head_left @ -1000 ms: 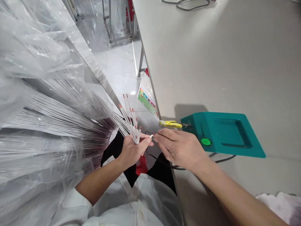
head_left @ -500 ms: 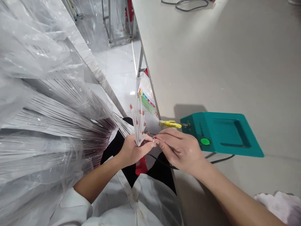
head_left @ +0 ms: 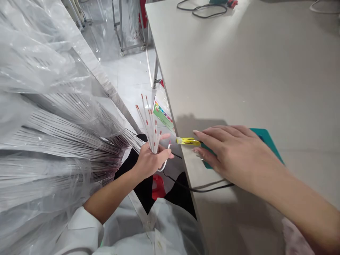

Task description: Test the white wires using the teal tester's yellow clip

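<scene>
My left hand point(head_left: 151, 159) is closed around a bunch of thin white wires point(head_left: 152, 132) with reddish tips, which fan upward. One wire point(head_left: 167, 156) bends away from the bunch beside the thumb, its tip pointing up. My right hand point(head_left: 231, 152) hovers over or rests on the teal device point(head_left: 269, 141), hiding most of it; contact is unclear. Its fingers are stretched out, thumb apart from them, with no held object visible. Just left of its fingertips, a yellow-handled tool point(head_left: 188, 141) projects from the device past the table edge.
Many long white wires point(head_left: 66, 131) under clear plastic sheeting point(head_left: 39, 63) fill the left side. The grey table point(head_left: 239, 78) extends to the right, with a black cable point(head_left: 209, 14) at its far end. A red object point(head_left: 158, 187) is below, between my legs. A wheeled metal frame point(head_left: 120, 28) stands behind.
My right hand has left the wire at my left thumb and moved right, over the teal device, its fingers opening out. My left hand still holds the bunch; the device looks shifted left.
</scene>
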Demonstrator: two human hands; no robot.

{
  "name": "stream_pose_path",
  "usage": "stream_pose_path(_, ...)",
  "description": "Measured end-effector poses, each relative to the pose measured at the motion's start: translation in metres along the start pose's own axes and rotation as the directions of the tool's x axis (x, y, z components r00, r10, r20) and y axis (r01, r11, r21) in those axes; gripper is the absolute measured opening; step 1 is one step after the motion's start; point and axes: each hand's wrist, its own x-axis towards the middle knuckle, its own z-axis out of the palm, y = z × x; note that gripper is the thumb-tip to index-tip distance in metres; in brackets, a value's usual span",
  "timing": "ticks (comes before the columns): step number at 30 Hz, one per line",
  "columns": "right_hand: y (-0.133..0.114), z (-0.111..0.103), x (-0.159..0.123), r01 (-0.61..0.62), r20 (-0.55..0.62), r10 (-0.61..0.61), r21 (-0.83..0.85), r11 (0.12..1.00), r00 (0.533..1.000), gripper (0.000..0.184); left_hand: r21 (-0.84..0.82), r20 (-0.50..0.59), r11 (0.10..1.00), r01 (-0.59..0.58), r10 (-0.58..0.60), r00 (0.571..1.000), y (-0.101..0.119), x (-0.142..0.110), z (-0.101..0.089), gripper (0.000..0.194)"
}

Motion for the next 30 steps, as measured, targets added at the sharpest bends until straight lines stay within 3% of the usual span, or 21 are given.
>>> stream_pose_path(4,0.021,0.014,0.006,0.037,0.100,-0.044,0.078,0.996,0.994,0.015,0.004,0.021,1.000,-0.016,0.016,1.000,0.003,0.006,0.003,0.041)
stream_pose_path(9,0.035,0.027,0.012,0.140,0.087,-0.141,0.018,0.990,0.986,0.006,-0.013,0.049,1.000,-0.009,0.009,0.999,0.004,0.013,0.006,0.045)
stream_pose_path(13,0.033,0.019,0.020,0.146,0.163,-0.145,0.009,0.989,0.976,0.010,0.001,0.067,1.000,-0.006,0.006,0.998,0.001,0.017,0.006,0.047)
stream_pose_path(19,0.021,0.006,0.027,0.044,0.316,-0.032,-0.034,0.998,0.948,0.019,0.136,0.027,0.988,-0.076,0.073,0.997,-0.001,0.019,0.009,0.045)
stream_pose_path(25,0.025,0.010,0.023,0.098,0.288,-0.080,-0.048,0.994,0.954,0.021,0.179,0.007,0.980,-0.081,0.081,0.997,0.001,0.020,0.013,0.043)
stream_pose_path(28,0.026,0.014,0.019,0.074,0.280,-0.044,-0.100,0.992,0.959,0.007,0.194,0.012,0.978,-0.074,0.074,0.997,0.001,0.021,0.013,0.044)
stream_pose_path(30,0.025,0.017,0.016,0.051,0.260,-0.015,-0.131,0.990,0.966,0.020,0.200,0.004,0.978,-0.065,0.066,0.998,0.000,0.021,0.012,0.045)
